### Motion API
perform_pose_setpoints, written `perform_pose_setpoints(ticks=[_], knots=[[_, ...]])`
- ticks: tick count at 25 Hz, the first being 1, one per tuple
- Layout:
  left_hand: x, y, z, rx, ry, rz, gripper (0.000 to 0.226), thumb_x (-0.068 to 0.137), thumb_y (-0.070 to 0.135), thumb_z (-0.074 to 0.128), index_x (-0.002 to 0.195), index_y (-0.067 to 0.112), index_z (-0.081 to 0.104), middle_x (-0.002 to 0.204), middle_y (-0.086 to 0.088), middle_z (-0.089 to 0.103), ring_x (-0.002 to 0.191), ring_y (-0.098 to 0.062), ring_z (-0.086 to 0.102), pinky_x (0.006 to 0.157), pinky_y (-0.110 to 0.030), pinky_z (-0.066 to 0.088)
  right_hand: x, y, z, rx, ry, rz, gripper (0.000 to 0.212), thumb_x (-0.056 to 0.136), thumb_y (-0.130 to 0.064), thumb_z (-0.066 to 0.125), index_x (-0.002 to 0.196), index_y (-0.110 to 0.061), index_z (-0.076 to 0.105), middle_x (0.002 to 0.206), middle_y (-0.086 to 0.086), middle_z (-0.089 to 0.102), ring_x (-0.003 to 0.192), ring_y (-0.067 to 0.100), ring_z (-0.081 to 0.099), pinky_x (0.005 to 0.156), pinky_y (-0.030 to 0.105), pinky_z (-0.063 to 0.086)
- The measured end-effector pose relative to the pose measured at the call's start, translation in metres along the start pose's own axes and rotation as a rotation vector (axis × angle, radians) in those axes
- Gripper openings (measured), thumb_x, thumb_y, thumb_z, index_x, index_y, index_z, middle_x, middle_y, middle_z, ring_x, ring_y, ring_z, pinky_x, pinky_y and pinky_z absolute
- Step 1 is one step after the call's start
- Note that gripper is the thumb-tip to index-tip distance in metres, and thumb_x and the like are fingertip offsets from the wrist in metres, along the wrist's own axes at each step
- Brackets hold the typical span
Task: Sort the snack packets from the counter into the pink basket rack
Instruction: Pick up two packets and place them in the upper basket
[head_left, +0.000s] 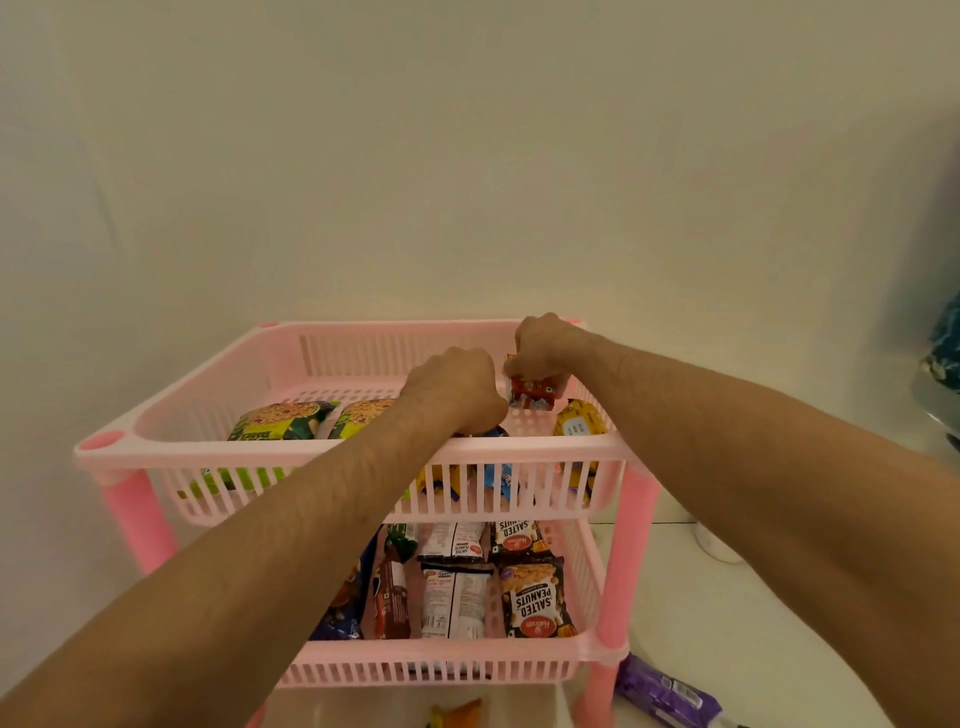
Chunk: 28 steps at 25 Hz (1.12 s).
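A plain wall backs the white counter (727, 623), where a purple packet (665, 693) lies beside the slatted pink rack (363, 452). The right hand (545, 345) pinches a glossy red packet (531, 392) over the top basket; the left hand (457, 387) is curled shut beside it, its grip hidden.

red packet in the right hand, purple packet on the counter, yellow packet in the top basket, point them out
red packet (532, 393), head view, on its front below the fingers
purple packet (667, 693), head view, on its middle
yellow packet (578, 427), head view, on its pale label
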<state>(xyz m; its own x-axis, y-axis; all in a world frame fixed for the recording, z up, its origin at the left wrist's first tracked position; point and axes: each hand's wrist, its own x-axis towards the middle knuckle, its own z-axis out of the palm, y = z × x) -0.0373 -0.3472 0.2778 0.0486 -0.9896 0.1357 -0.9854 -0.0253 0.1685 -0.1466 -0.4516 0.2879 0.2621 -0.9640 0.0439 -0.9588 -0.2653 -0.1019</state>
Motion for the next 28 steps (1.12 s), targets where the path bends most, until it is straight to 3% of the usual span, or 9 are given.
perform_pose_setpoints(ticks=[3, 6, 11, 15, 18, 23, 28], knots=[[-0.001, -0.007, -0.002, -0.004, -0.034, -0.072, 0.028, 0.081, 0.039, 0.062, 0.102, 0.021, 0.064, 0.097, -0.001, 0.064, 0.085, -0.022, 0.061, 0.077, -0.035, 0.052, -0.001, 0.0, 0.007, -0.077, -0.03, -0.026, 0.044, 0.09, -0.046, 0.061, 0.117, -0.01, 0.062, 0.095, 0.004, 0.06, 0.084, 0.022, 0.062, 0.076, 0.034, 0.055], [-0.004, -0.009, -0.003, -0.034, -0.129, -0.093, 0.031, 0.076, 0.046, 0.062, 0.092, 0.02, 0.06, 0.087, 0.001, 0.064, 0.078, -0.02, 0.063, 0.077, -0.036, 0.054, -0.003, -0.001, 0.011, -0.071, -0.066, -0.041, 0.048, 0.092, -0.052, 0.055, 0.115, -0.011, 0.063, 0.097, 0.004, 0.064, 0.083, 0.022, 0.063, 0.074, 0.034, 0.053], [-0.005, -0.007, -0.004, -0.042, -0.189, -0.102, 0.03, 0.072, 0.047, 0.064, 0.084, 0.02, 0.059, 0.078, 0.002, 0.061, 0.072, -0.018, 0.062, 0.067, -0.031, 0.051, -0.013, 0.002, 0.007, -0.034, -0.126, -0.012, 0.047, 0.095, -0.048, 0.055, 0.115, -0.006, 0.061, 0.107, 0.01, 0.07, 0.079, 0.025, 0.071, 0.085, 0.039, 0.058], [-0.008, -0.008, -0.005, -0.097, -0.226, -0.106, 0.041, 0.074, 0.054, 0.069, 0.095, 0.019, 0.064, 0.088, 0.001, 0.066, 0.076, -0.016, 0.065, 0.077, -0.034, 0.055, -0.023, 0.004, 0.0, -0.047, -0.048, -0.058, 0.049, 0.094, -0.036, 0.062, 0.136, -0.012, 0.052, 0.132, 0.011, 0.058, 0.094, 0.026, 0.067, 0.083, 0.035, 0.058], [-0.01, -0.008, -0.005, -0.089, -0.23, -0.111, 0.048, 0.074, 0.06, 0.067, 0.098, 0.019, 0.064, 0.096, -0.001, 0.068, 0.086, -0.021, 0.066, 0.088, -0.041, 0.053, -0.027, 0.008, 0.0, 0.026, -0.139, -0.172, 0.056, 0.088, -0.033, 0.07, 0.14, -0.025, 0.05, 0.14, 0.006, 0.051, 0.099, 0.024, 0.063, 0.08, 0.034, 0.057], [-0.011, -0.005, -0.003, -0.059, -0.243, -0.084, 0.047, 0.077, 0.063, 0.063, 0.092, 0.019, 0.066, 0.09, -0.001, 0.067, 0.089, -0.022, 0.066, 0.092, -0.044, 0.05, -0.025, 0.011, 0.007, -0.137, -0.106, -0.192, 0.058, 0.083, -0.033, 0.075, 0.136, -0.022, 0.055, 0.138, 0.004, 0.056, 0.115, 0.022, 0.056, 0.1, 0.036, 0.046], [-0.007, -0.003, -0.002, -0.063, -0.201, -0.058, 0.043, 0.078, 0.06, 0.064, 0.085, 0.018, 0.065, 0.09, -0.002, 0.068, 0.086, -0.021, 0.065, 0.085, -0.039, 0.054, -0.028, 0.009, 0.003, -0.186, -0.091, -0.177, 0.062, 0.082, -0.032, 0.076, 0.139, -0.021, 0.052, 0.139, 0.003, 0.056, 0.121, 0.023, 0.055, 0.1, 0.035, 0.045]])
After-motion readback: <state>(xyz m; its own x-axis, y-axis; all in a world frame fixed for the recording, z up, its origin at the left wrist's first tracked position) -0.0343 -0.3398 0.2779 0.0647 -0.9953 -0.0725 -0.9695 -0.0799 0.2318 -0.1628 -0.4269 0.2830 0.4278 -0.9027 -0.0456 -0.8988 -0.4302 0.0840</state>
